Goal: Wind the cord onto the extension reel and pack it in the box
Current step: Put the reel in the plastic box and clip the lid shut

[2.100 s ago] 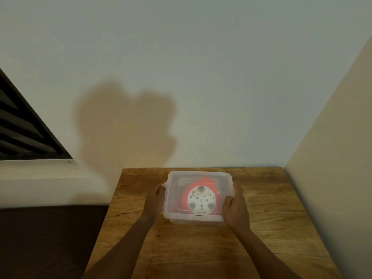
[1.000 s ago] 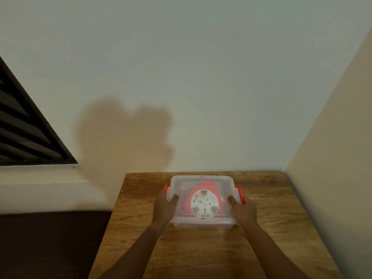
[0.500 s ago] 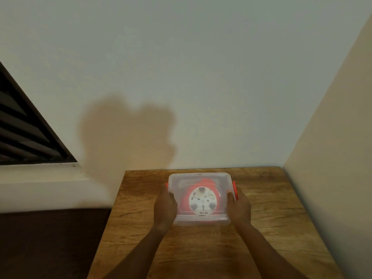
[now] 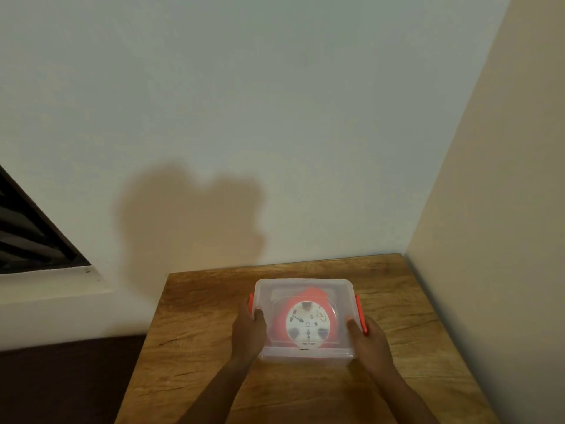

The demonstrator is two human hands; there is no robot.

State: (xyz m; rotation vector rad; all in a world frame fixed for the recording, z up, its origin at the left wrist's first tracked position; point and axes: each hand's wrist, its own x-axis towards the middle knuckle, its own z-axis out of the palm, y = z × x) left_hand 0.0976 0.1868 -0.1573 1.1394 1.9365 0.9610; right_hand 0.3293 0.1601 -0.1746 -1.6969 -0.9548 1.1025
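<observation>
A clear plastic box (image 4: 305, 319) sits on a wooden table (image 4: 195, 332), near the table's far edge and the wall (image 4: 275, 117); its see-through lid (image 4: 305, 286) is on, with an orange clip (image 4: 360, 313) showing at the right end and another orange clip (image 4: 251, 301) partly covered at the left end. Inside, blurred by the plastic and by glare, lies the red reel (image 4: 307, 324) with its white round face up; the marks on that face are too washed out to read, and the cord cannot be made out.

The left hand (image 4: 248, 330) grips the left end of the box, thumb on the lid and the other fingers hidden down the side; the right hand (image 4: 368, 339) holds the right end the same way, thumb laid on the lid beside the clip, fingers out of sight round the side; both forearms run off the bottom edge.

A dark window (image 4: 27, 237) is cut off at the left; a shadow (image 4: 189, 221) falls on the wall above the table.
</observation>
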